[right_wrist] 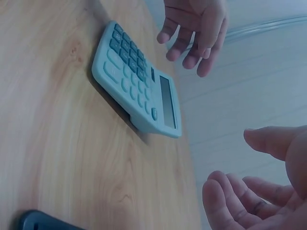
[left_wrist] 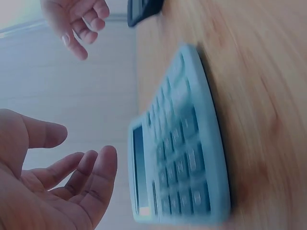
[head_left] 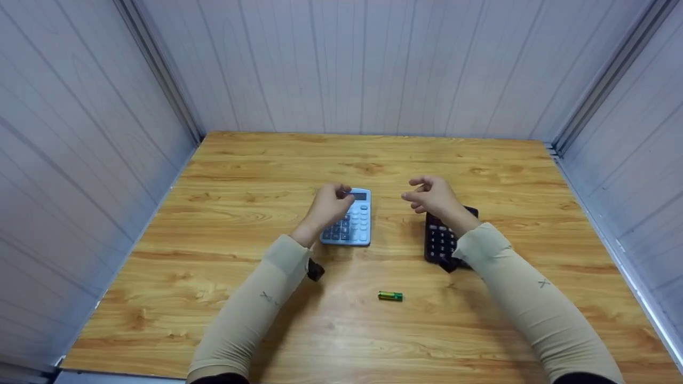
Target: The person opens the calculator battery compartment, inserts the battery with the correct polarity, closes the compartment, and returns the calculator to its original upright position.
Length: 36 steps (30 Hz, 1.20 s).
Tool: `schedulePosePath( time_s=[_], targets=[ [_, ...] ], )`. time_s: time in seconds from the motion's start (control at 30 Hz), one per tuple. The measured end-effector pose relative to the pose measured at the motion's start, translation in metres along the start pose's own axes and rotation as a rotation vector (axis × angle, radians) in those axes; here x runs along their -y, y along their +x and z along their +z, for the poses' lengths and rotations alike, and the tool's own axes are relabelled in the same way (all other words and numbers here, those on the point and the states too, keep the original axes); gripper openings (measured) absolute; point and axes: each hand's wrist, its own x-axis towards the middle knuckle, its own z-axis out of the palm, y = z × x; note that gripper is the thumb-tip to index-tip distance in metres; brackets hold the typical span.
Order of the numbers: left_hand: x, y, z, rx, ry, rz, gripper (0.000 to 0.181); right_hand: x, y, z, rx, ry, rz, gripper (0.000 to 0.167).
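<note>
A light blue calculator (head_left: 364,224) lies on the wooden table, its screen at the far end. My left hand (head_left: 330,205) hovers over its left side, fingers loosely bent and holding nothing; the left wrist view shows a gap between this hand (left_wrist: 62,177) and the calculator (left_wrist: 211,158). To the right lies a black calculator (head_left: 438,242), partly hidden under my right wrist. My right hand (head_left: 435,197) is in the air just beyond it, thumb and fingers apart with nothing between them. In the right wrist view, the right hand (right_wrist: 254,187) is likewise bare.
A green and yellow battery (head_left: 390,296) lies on the table (head_left: 240,213) nearer to me, between the two forearms. Pale panelled walls (head_left: 341,69) enclose the table at the back and both sides. A dark wrist device (head_left: 315,270) hangs below the left sleeve.
</note>
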Motion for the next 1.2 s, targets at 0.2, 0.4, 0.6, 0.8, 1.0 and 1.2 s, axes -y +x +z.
schedulePosePath(
  time_s=[0.2,0.4,0.6,0.8,1.0,1.2],
  targets=[
    [-0.009,-0.003,0.017,0.096,-0.023,0.009,0.041,-0.006,-0.010,-0.010,-0.031,0.020,-0.002,0.057],
    [-0.016,-0.004,0.034,0.142,-0.030,-0.014,0.041,-0.016,-0.015,-0.019,-0.057,0.017,0.003,0.057],
    [-0.022,-0.006,0.051,0.204,-0.081,-0.007,0.039,-0.026,-0.019,-0.030,-0.090,0.006,-0.006,0.061],
    [-0.027,-0.008,0.067,0.236,-0.092,0.003,0.042,-0.032,-0.029,-0.043,-0.121,-0.025,-0.021,0.062],
    [-0.032,-0.005,0.080,0.259,-0.070,-0.002,0.044,-0.038,-0.036,-0.054,-0.184,-0.092,-0.026,0.062],
    [-0.035,-0.004,0.090,0.272,-0.069,-0.021,0.045,-0.047,-0.039,-0.065,-0.206,-0.099,-0.003,0.063]
  ],
)
